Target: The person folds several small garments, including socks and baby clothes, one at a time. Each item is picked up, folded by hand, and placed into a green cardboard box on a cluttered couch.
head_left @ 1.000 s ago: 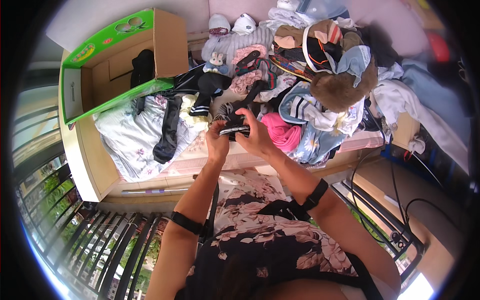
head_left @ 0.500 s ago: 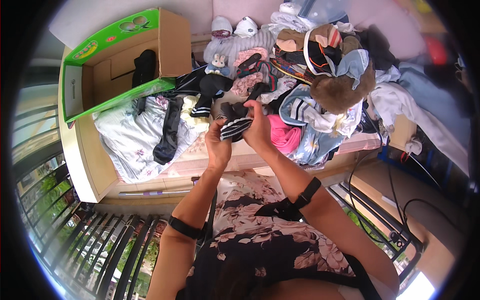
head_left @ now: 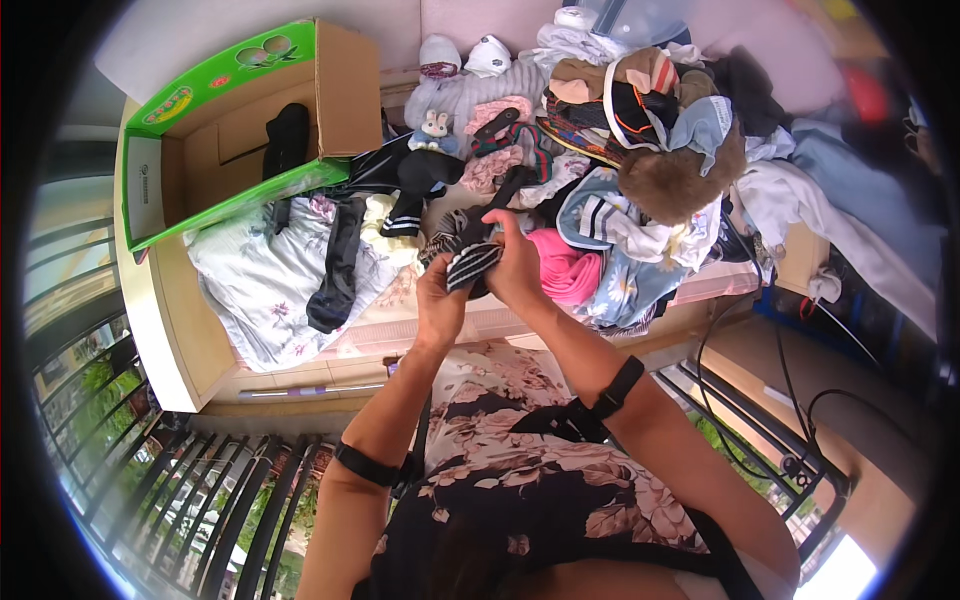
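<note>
Striped black-and-white cloth (head_left: 473, 266) sits between the left hand (head_left: 440, 297) and right hand (head_left: 517, 276), their fingers nearly together, gripping it from 2 sides beside pink fabric (head_left: 568, 270).

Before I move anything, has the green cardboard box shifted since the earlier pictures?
No. Judged against the wooden frame below it, the green cardboard box shows no shift either way.
</note>
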Demonstrator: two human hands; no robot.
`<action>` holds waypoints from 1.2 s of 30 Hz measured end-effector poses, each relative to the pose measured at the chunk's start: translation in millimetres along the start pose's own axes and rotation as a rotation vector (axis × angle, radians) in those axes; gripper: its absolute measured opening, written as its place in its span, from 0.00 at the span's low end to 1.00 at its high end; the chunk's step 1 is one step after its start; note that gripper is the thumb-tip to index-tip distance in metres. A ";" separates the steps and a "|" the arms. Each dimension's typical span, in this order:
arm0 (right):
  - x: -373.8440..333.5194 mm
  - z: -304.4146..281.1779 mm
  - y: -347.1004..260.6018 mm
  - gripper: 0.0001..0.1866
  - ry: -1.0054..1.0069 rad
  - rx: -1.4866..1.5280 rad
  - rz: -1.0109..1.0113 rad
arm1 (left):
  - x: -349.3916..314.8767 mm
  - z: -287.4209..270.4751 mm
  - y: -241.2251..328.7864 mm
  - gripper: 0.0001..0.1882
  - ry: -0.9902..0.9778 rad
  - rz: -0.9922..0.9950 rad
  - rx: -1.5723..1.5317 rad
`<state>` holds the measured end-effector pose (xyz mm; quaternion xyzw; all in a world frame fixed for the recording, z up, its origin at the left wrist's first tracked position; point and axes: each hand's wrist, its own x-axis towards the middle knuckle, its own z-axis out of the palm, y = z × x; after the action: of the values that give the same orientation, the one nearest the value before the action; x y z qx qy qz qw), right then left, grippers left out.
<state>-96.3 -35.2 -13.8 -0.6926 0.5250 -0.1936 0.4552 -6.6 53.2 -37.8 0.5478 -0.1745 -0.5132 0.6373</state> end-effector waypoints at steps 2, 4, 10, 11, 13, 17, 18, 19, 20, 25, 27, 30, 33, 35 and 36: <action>8.3 -2.8 5.1 0.29 0.033 -0.174 0.071 | -9.8 6.2 4.1 0.12 -0.172 -0.120 -0.005; 0.3 1.7 2.1 0.32 0.034 0.009 -0.035 | 1.4 -6.0 6.3 0.13 -0.031 -0.186 0.130; -46.5 16.8 -12.0 0.22 -0.299 0.699 -0.005 | 13.7 -42.3 -3.9 0.13 -0.103 -0.233 0.212; -45.9 14.1 -7.0 0.20 -0.323 0.704 0.053 | 2.7 -41.2 -3.7 0.15 -0.109 -0.278 0.072; -41.7 13.6 6.1 0.13 -0.323 0.806 0.254 | -18.8 -40.4 1.6 0.16 -0.134 -0.390 -0.153; -37.7 30.5 27.5 0.09 -0.505 0.758 0.350 | -40.2 -38.2 18.6 0.18 -0.475 -0.471 -0.736; -37.6 32.4 30.6 0.09 -0.538 0.776 0.389 | -39.9 -38.2 23.8 0.19 -0.451 -0.530 -0.705; -35.5 33.7 32.2 0.09 -0.573 0.793 0.426 | -39.1 -38.3 29.5 0.21 -0.434 -0.571 -0.673; -35.2 31.5 33.1 0.09 -0.646 0.804 0.472 | -38.0 -38.2 35.0 0.23 -0.442 -0.599 -0.641; -7.7 -5.5 32.0 0.16 -0.308 0.741 0.514 | -14.2 -35.2 50.8 0.27 -0.330 -0.474 -0.646; -7.4 -8.8 23.6 0.14 -0.334 0.764 0.398 | -6.3 -32.1 44.2 0.25 -0.286 -0.495 -0.549; 1.5 -7.1 12.3 0.10 -0.286 0.304 0.218 | 9.2 -35.3 24.3 0.18 -0.167 -0.332 -0.455; 19.3 -24.3 17.4 0.08 0.066 1.175 0.313 | 25.3 -76.3 17.7 0.15 0.097 -0.365 -0.305; 32.2 -52.3 33.7 0.06 0.289 1.258 0.392 | 23.6 -118.8 24.8 0.09 0.112 -0.329 -0.217; 36.8 -69.5 44.4 0.07 0.279 1.188 0.400 | 20.7 -136.6 26.9 0.06 0.202 -0.381 -0.170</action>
<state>-158.9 -99.7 -23.0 -0.1791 0.5016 -0.4510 0.7162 121.6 103.2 -67.5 0.5637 0.0406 -0.5799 0.5867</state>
